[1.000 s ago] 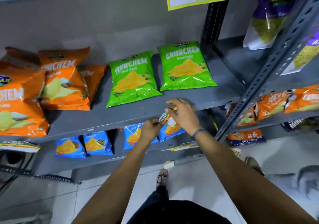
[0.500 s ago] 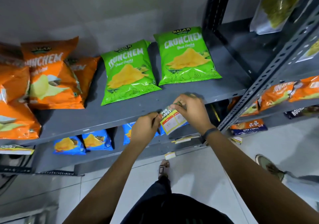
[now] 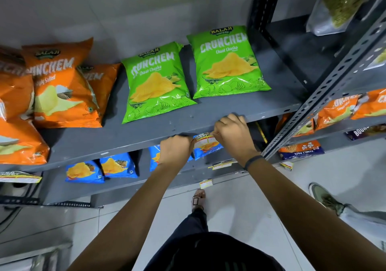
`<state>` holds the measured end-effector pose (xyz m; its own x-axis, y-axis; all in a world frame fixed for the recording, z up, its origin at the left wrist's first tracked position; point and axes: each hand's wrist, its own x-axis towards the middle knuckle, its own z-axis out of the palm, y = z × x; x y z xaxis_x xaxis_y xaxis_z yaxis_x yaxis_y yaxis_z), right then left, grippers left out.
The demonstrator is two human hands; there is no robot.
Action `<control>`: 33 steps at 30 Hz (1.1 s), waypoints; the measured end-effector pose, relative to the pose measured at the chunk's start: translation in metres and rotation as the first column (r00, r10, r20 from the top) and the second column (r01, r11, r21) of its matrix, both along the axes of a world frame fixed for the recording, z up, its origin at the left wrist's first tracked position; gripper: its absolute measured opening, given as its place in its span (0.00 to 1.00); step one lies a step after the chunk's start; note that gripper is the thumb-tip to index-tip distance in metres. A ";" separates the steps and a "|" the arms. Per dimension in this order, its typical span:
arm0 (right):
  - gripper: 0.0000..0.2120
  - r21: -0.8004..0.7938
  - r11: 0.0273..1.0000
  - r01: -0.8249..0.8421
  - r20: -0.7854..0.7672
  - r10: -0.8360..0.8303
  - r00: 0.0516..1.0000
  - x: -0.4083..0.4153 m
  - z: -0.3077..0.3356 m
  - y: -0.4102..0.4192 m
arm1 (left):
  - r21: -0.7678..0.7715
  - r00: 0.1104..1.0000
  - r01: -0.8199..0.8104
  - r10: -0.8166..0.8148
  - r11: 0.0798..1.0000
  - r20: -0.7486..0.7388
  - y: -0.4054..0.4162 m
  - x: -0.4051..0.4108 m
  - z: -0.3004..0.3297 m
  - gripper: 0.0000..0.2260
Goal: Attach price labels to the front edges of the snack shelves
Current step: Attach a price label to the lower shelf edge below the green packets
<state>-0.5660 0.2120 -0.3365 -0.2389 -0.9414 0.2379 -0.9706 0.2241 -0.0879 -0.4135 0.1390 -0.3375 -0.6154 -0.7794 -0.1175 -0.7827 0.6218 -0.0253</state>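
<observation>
A small price label (image 3: 203, 137) with a yellow border and white boxes is pressed against the front edge of the grey snack shelf (image 3: 133, 145), below the green chip bags (image 3: 156, 82). My left hand (image 3: 175, 148) pinches its left end. My right hand (image 3: 234, 133) pinches its right end, with fingers hooked over the shelf lip. Most of the label is seen edge-on from above. Other labels hang on lower shelf edges (image 3: 222, 164), (image 3: 205, 183) and at the far left (image 3: 19, 176).
Orange chip bags (image 3: 62, 86) lie at the left of the shelf, blue bags (image 3: 100, 168) on the shelf below. A perforated grey upright (image 3: 325, 86) rises at the right, with more snack shelves beyond. Another person's shoe (image 3: 325, 199) stands on the floor at the right.
The label was turned face-up between both hands half a second ago; now it is raised and held flat against the shelf's front edge. The view has tilted downward.
</observation>
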 end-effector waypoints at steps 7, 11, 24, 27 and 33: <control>0.09 -0.110 0.994 0.024 0.356 0.017 0.934 -0.004 0.001 0.002 | -0.059 0.999 -0.023 0.020 0.998 -0.044 0.003 0.002 0.013 0.14; 0.09 -0.117 0.991 0.065 0.435 -0.007 0.900 -0.005 0.000 -0.002 | -0.068 0.998 -0.025 0.021 0.997 -0.059 0.001 -0.001 0.019 0.14; 0.09 -0.132 0.972 0.194 0.357 -0.136 0.924 0.018 0.012 0.009 | -0.004 0.969 -0.225 0.223 0.974 -0.110 0.014 -0.019 0.037 0.21; 0.08 -0.157 0.968 0.194 0.403 -0.116 0.908 0.041 0.014 0.016 | 0.025 0.953 -0.257 0.258 0.966 -0.160 0.016 0.001 0.038 0.21; 0.03 -0.206 0.959 0.193 0.640 -0.017 0.768 0.108 0.007 0.005 | 0.157 0.903 -0.313 0.344 0.937 -0.256 0.017 0.092 0.028 0.17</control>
